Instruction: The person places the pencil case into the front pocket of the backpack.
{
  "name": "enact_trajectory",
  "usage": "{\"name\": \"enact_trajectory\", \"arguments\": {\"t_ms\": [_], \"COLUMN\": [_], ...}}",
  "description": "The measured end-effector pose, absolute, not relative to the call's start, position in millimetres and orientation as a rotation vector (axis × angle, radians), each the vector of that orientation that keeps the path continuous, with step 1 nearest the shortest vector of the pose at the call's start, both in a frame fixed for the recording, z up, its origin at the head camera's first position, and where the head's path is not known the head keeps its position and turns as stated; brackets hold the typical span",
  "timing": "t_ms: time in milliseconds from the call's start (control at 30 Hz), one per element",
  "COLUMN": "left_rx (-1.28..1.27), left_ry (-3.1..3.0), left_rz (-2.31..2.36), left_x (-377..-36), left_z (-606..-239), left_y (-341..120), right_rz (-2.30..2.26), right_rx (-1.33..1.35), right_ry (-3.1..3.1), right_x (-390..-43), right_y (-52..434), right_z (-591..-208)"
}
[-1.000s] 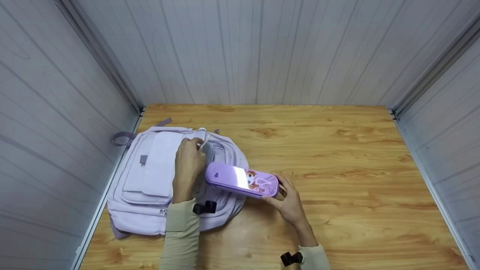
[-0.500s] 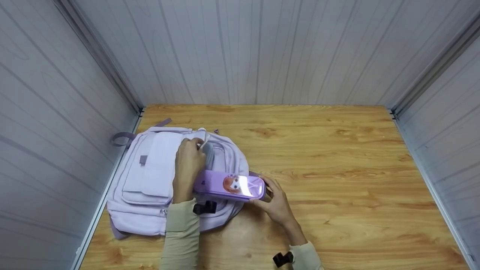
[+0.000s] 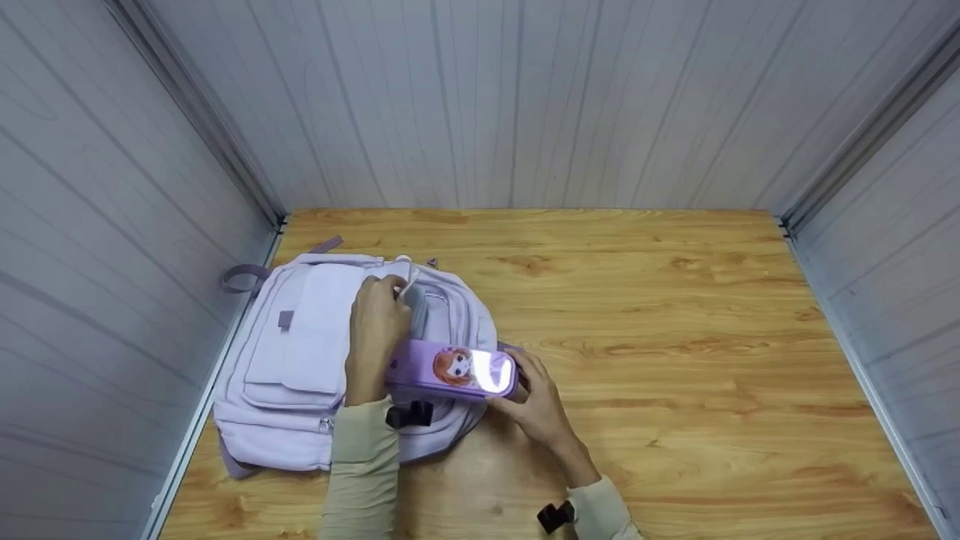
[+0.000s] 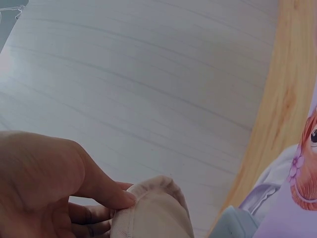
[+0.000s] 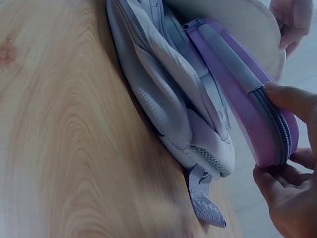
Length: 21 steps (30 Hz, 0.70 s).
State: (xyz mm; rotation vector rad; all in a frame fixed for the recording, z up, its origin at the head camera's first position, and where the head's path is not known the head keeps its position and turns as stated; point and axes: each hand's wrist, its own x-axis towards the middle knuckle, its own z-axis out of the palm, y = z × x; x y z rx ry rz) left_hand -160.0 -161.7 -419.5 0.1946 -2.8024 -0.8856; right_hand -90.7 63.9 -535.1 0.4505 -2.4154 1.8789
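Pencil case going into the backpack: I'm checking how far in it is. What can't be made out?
- Head view: the pencil case's left end is hidden behind the left hand.
- Right wrist view: the backpack's inside is hidden by its own flap.
- Left wrist view: the case is cut off by the right edge.

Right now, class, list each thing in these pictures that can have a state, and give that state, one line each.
backpack: lying flat, main opening held open
pencil case: zipped shut, one end inside the backpack's opening
left hand: gripping the opening's edge
right hand: holding the pencil case's outer end
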Motion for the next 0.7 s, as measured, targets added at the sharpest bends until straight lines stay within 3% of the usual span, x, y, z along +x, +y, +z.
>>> {"name": "enact_trajectory", "arguments": {"t_ms": [333, 700], "left_rx": [0.18, 0.173], "left_ry": [-2.792, -2.787], "left_rz": [-0.884, -0.893], "left_x": [-160.5, -160.3], "left_z": [-418.3, -417.9], "left_y": [-160.4, -157.4], "right_rz": [1.79, 1.705], "right_rx": [0.472, 0.533], "right_ry": [-2.456, -2.444], "right_x": [-104.0, -104.1], "right_y": [59.3, 53.3], "right_z": [-569.9, -561.1]}}
